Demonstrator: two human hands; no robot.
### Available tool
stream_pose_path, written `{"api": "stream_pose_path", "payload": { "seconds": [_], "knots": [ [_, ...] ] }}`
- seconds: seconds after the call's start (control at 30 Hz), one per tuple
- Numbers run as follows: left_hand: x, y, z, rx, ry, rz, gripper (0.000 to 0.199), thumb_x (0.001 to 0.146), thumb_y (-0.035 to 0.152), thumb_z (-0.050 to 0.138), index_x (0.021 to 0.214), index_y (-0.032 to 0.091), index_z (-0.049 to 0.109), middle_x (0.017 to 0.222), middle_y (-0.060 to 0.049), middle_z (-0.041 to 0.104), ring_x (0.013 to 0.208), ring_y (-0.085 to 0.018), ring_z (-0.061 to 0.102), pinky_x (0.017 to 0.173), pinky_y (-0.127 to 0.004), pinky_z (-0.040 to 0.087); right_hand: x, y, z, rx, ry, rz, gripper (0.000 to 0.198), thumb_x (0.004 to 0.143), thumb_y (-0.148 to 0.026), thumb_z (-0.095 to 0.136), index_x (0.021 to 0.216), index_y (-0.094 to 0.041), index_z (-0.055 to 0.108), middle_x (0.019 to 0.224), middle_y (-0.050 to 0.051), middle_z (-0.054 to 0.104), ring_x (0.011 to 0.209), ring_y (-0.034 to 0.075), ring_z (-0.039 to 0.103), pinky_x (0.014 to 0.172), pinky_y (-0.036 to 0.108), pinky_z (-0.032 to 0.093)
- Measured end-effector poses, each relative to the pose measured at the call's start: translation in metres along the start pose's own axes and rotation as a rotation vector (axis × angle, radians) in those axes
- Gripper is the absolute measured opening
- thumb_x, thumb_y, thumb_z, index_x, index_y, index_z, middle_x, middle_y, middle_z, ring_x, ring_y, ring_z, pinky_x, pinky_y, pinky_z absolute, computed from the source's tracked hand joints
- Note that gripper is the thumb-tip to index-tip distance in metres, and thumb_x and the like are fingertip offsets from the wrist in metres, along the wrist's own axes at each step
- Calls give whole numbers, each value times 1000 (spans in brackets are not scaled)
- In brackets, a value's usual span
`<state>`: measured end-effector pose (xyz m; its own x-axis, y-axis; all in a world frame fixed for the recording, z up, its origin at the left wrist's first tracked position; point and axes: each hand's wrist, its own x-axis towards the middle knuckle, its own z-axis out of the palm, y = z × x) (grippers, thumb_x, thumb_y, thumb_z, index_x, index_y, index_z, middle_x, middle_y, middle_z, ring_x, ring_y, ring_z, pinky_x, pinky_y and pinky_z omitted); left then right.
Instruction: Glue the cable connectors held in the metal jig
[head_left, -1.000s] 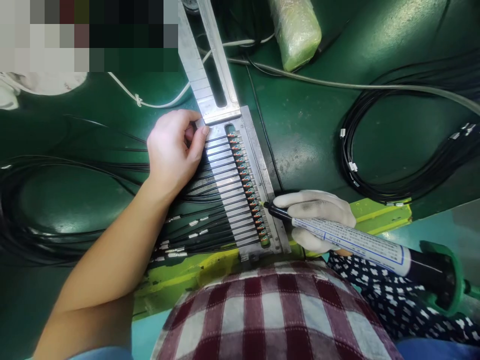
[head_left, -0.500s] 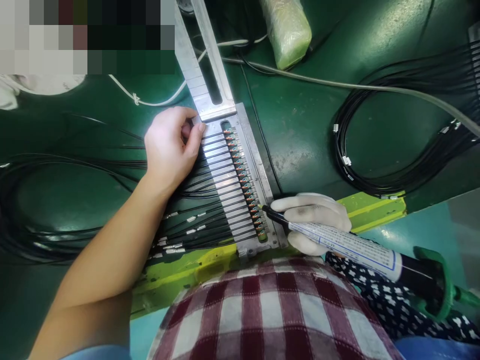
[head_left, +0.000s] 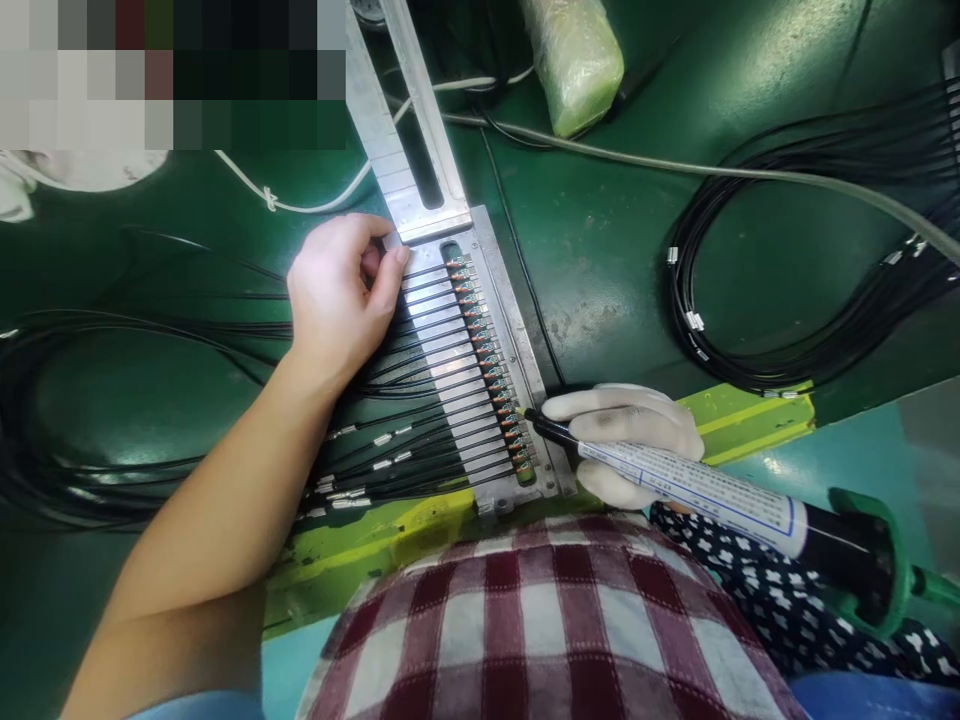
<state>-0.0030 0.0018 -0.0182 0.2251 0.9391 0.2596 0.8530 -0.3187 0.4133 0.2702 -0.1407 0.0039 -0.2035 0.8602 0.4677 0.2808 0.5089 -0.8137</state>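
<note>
My bare left hand is closed at the upper left edge of a metal fixture, thumb on its top and fingers curled, partly hidden. Black cables lie side by side across the fixture. Their ends meet a row of small connector boards with copper-coloured ends, set in a slot. In a white glove, my right hand grips a labelled glue syringe with a black nozzle. The nozzle's tip is at the lower boards, from the right; whether it touches them I cannot tell.
A slotted metal plate extends from the fixture's far end. A wrapped green block stands behind. Coiled black cables lie right and left. A pale hose crosses the green table; a yellow-green strip lines its front edge.
</note>
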Motion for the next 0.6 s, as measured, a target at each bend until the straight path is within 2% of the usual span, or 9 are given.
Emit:
{"api": "stream_pose_path", "payload": {
  "seconds": [0.1, 0.6],
  "knots": [
    [0, 0, 0, -5, -4, -13, 21, 89, 32, 55, 103, 17, 62, 74, 0, 50, 80, -17, 57, 81, -34, 49, 4, -1, 2, 33, 53, -61, 29, 74, -17, 71, 102, -24, 69, 102, 5, 77, 77, 21, 76, 60, 34, 68],
    [0, 1, -1, -13, -3, -13, 22, 88, 32, 56, 101, 16, 64, 72, 0, 49, 76, -16, 55, 78, -34, 48, 8, -6, 1, 16, 73, -61, 18, 74, -15, 68, 91, -22, 69, 94, 6, 78, 72, 18, 75, 56, 29, 65]
  ]
}}
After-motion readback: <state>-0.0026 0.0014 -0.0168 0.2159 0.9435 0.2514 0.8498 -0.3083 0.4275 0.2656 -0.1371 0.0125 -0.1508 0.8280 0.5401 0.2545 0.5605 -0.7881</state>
